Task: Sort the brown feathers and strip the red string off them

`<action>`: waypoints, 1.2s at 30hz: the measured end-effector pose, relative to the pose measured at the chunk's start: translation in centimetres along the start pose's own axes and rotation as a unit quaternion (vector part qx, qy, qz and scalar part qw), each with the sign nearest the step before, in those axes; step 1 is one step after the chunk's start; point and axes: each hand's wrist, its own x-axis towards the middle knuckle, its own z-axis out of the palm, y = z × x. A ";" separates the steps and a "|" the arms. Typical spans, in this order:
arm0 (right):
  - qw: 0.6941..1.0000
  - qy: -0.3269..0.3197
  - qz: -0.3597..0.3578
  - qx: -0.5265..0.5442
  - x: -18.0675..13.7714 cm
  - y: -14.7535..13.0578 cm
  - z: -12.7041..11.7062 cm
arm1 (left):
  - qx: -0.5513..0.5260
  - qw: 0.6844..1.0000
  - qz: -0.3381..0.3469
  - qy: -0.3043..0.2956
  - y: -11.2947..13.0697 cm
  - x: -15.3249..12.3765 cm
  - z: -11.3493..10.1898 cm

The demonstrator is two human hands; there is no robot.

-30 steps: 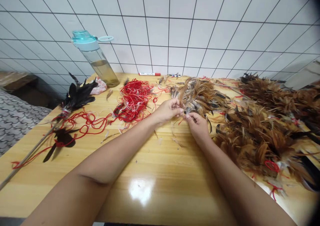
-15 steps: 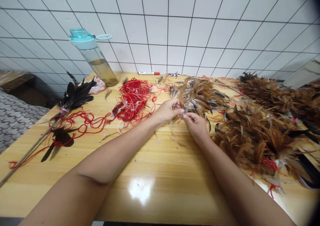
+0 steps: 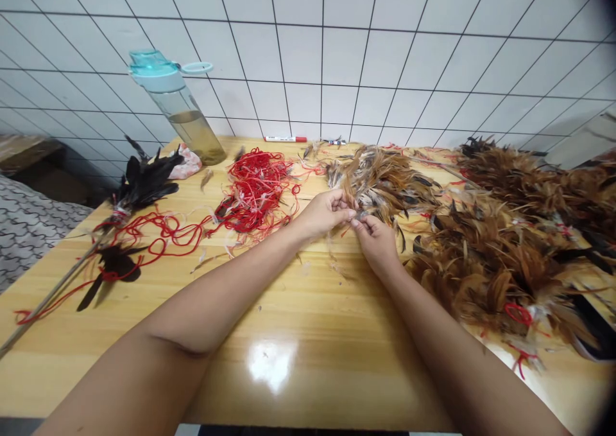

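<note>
Near the middle of the table my left hand [image 3: 328, 214] and my right hand [image 3: 376, 238] meet, fingertips almost touching. Both are closed in a pinch on the quill ends of some small feathers [image 3: 347, 189], brown and greyish; how many is hidden by my fingers. Just behind my hands lies a loose heap of brown and black feathers [image 3: 399, 179]. A bit of red string shows beneath my fingertips. To the left is a tangled pile of red string [image 3: 257, 189], with a strand running to a stick [image 3: 52, 295] topped by a bunch of black feathers [image 3: 147, 179].
Large bundles of brown feathers [image 3: 486, 262] tied with red string cover the table's right side, beside a dark phone-like object [image 3: 594, 327]. A water bottle [image 3: 192, 121] stands at the back left. A red-capped marker [image 3: 285, 139] lies by the tiled wall [image 3: 298, 51].
My hands stay together in nearly the same spot, with only a slight shift of the fingers. The whole view has moved very slightly.
</note>
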 end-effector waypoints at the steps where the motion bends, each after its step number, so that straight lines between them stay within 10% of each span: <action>1: 1.000 0.001 -0.001 0.001 0.0 0.0 0.0 | 0.003 1.000 0.003 -0.002 -0.1 0.0 0.0; 26: 0.997 -0.028 -0.027 -0.065 -0.2 -0.9 -0.5 | 0.148 0.989 0.030 -0.011 1.4 0.4 -2.6; 36: 0.999 -0.011 0.002 -0.044 -0.2 -1.0 -0.5 | 0.356 0.866 -0.001 -0.352 2.2 -0.4 -4.9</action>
